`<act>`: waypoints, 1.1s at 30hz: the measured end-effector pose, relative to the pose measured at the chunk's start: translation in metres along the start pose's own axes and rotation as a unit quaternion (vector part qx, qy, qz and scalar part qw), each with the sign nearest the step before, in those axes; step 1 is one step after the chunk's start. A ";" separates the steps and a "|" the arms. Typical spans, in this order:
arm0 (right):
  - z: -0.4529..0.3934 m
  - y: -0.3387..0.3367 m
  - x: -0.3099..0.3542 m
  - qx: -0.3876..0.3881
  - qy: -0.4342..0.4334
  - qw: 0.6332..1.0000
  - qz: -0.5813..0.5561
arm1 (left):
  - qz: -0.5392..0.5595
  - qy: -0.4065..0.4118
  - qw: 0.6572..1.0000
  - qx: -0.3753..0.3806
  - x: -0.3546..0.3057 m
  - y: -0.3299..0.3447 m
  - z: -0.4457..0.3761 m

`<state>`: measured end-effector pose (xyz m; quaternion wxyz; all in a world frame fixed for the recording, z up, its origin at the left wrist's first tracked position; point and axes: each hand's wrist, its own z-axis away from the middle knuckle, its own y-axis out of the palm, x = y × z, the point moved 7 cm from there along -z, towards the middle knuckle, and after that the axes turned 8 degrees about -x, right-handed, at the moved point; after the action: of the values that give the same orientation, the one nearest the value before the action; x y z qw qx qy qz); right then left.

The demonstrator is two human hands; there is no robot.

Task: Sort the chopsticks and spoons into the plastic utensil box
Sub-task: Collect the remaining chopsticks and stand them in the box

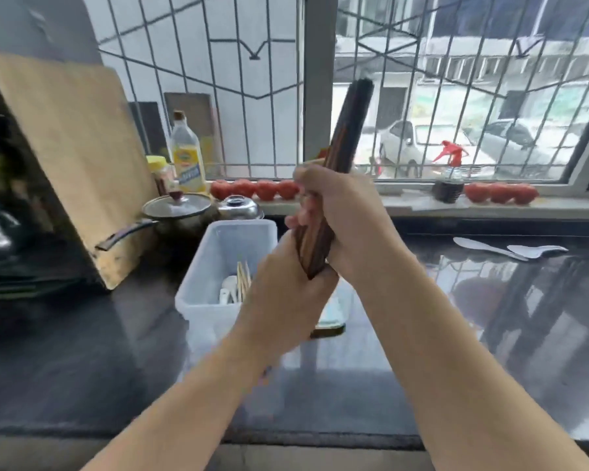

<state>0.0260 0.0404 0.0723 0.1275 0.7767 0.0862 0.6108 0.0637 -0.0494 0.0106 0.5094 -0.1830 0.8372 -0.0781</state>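
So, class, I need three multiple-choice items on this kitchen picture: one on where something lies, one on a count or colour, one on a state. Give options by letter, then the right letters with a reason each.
1. Where do the loose white spoons lie?
A. On the counter, right of the hands
B. On the windowsill
C. Against the cutting board

2. What colour are the chopsticks being held?
A. White
B. Dark brown
C. Green

3. How are the chopsticks held?
A. Lying flat on the counter
B. Gripped as an upright bundle by both hands
C. Pinched by one hand only

Answers:
1 A: two white spoons rest on the dark counter at far right.
2 B: the bundle is dark brown wood.
3 B: the left hand and right hand both wrap the bundle's lower end above the plastic utensil box.
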 end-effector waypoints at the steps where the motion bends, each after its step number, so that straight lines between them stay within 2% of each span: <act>1: -0.002 0.030 0.002 0.054 0.003 0.998 -0.015 | 0.009 -0.017 1.000 -0.015 0.003 -0.029 -0.010; 3: -0.007 0.078 -0.010 0.150 0.023 0.988 0.003 | 0.073 -0.090 0.992 -0.048 0.022 -0.080 -0.028; 4: -0.009 0.092 -0.020 0.170 0.029 0.984 0.032 | 0.111 -0.134 0.983 -0.057 0.034 -0.102 -0.034; 7: -0.022 0.105 -0.054 0.148 -0.001 0.977 0.156 | 0.171 -0.217 0.961 -0.021 0.063 -0.136 -0.045; 11: -0.029 0.116 -0.086 0.146 0.031 0.969 0.198 | 0.178 -0.230 0.956 0.050 0.087 -0.130 -0.053; 17: -0.036 0.120 -0.095 0.154 0.089 0.967 0.181 | 0.182 -0.208 0.960 0.037 0.099 -0.127 -0.064; 23: -0.043 0.113 -0.081 0.087 0.001 0.971 0.221 | 0.198 -0.186 0.962 -0.005 0.105 -0.119 -0.071; 26: -0.061 0.090 -0.066 -0.018 -0.045 0.978 0.201 | 0.216 -0.215 0.949 -0.079 0.116 -0.122 -0.072; 27: -0.069 0.078 -0.059 -0.060 -0.068 0.971 0.223 | 0.206 -0.222 0.947 -0.106 0.121 -0.125 -0.072; 28: -0.076 0.066 -0.056 -0.088 -0.096 0.949 0.286 | 0.191 -0.222 0.947 -0.129 0.124 -0.128 -0.074; 29: -0.079 0.060 -0.057 -0.084 -0.115 0.913 0.382 | 0.176 -0.216 0.950 -0.142 0.125 -0.130 -0.076; 31: -0.077 0.061 -0.084 -0.009 -0.097 0.820 0.564 | 0.160 -0.187 0.958 -0.147 0.120 -0.127 -0.081; 33: -0.063 0.065 -0.118 0.064 -0.071 0.739 0.666 | 0.141 -0.157 0.967 -0.146 0.113 -0.118 -0.088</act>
<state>-0.0648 -0.0497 -0.0037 -0.3565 0.6834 -0.4238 0.4756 -0.0342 -0.2060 -0.0037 0.6078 -0.1455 0.7667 0.1472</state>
